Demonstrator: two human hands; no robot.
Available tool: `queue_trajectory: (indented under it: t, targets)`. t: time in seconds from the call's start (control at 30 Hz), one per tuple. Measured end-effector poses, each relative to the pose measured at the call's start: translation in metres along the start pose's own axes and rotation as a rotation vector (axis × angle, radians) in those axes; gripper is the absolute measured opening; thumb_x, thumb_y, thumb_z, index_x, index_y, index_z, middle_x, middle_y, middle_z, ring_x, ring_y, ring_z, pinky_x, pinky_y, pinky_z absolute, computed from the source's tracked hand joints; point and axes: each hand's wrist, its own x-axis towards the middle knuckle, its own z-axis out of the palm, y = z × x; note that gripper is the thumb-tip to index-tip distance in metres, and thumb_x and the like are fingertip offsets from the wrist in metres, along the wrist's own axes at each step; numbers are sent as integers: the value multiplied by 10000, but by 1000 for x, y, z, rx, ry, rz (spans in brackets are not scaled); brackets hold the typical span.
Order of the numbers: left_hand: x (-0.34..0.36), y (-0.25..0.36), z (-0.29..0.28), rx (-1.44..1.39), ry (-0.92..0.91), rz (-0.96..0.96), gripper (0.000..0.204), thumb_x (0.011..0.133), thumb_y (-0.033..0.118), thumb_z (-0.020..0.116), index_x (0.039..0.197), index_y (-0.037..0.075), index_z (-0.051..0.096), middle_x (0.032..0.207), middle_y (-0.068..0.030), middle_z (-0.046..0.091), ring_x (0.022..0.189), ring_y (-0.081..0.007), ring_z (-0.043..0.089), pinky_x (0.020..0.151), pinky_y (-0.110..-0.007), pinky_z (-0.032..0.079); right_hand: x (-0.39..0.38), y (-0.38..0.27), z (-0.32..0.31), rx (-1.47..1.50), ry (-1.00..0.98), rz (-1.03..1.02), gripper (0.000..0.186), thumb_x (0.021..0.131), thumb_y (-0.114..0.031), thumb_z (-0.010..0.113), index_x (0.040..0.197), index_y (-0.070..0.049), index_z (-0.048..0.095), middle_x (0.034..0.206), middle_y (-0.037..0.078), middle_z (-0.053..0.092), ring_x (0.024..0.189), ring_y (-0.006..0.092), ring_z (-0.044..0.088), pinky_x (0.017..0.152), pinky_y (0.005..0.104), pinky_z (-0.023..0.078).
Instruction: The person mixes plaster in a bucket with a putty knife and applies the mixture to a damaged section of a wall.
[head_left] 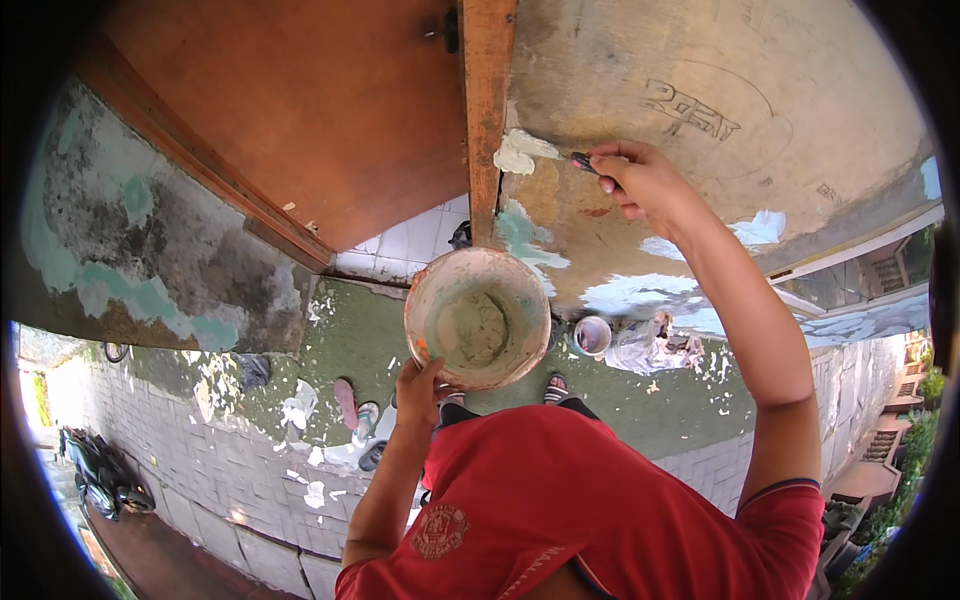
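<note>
My right hand (630, 180) grips the dark handle of a scraper (580, 160) against the beige wall (720, 175), at a patch of cream putty (520, 152) beside the wooden door frame (485, 80). The scraper's blade is hard to make out against the putty. My left hand (420, 385) grips the lower left rim of a round, stained bucket (455, 280), with a pale, greenish residue on its bottom. Light blue and turquoise patches mark the wall lower down.
An orange door (280, 120) stands above white tiles (400, 240). A small white pail (590, 337) and crumpled plastic (645, 350) lie along the wall. Slippers (365, 425) and flakes are on the green floor (335, 330). A motorcycle (100, 480) stands on the left.
</note>
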Motion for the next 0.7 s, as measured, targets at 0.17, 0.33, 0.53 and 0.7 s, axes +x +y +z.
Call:
queue_trajectory:
  t: [0.17,0.33,0.53,0.7]
  targets:
    - [-2,3,3,22,47,-15,349,875,144,616,1199,36,542,953,-78,661,727,-152,669,530,-272,560,-12,9,-4,-186,-5,-108,216,929,-204,590,1107,-85,614,704,-18,529,544,65,411,474,246,311]
    - [6,-1,4,-20,57,0,257,883,88,609,1117,-2,553,826,-80,630,599,-171,650,462,-274,560,12,59,-4,-550,15,-304,239,882,-219,622,1045,-44,643,728,112,644,638,196,593,605,341,461]
    - [7,1,6,-2,67,-4,232,883,104,619,1089,12,565,752,-31,569,575,-133,607,461,-258,546,30,55,14,-591,89,-401,207,896,-175,628,1034,-20,638,689,67,585,616,143,514,589,317,422]
    - [3,9,12,-12,71,0,206,875,120,634,1041,21,562,738,-11,541,568,-113,576,460,-251,538,15,16,11,-636,109,-422,208,903,-162,629,1043,-8,631,706,62,586,631,137,507,605,312,425]
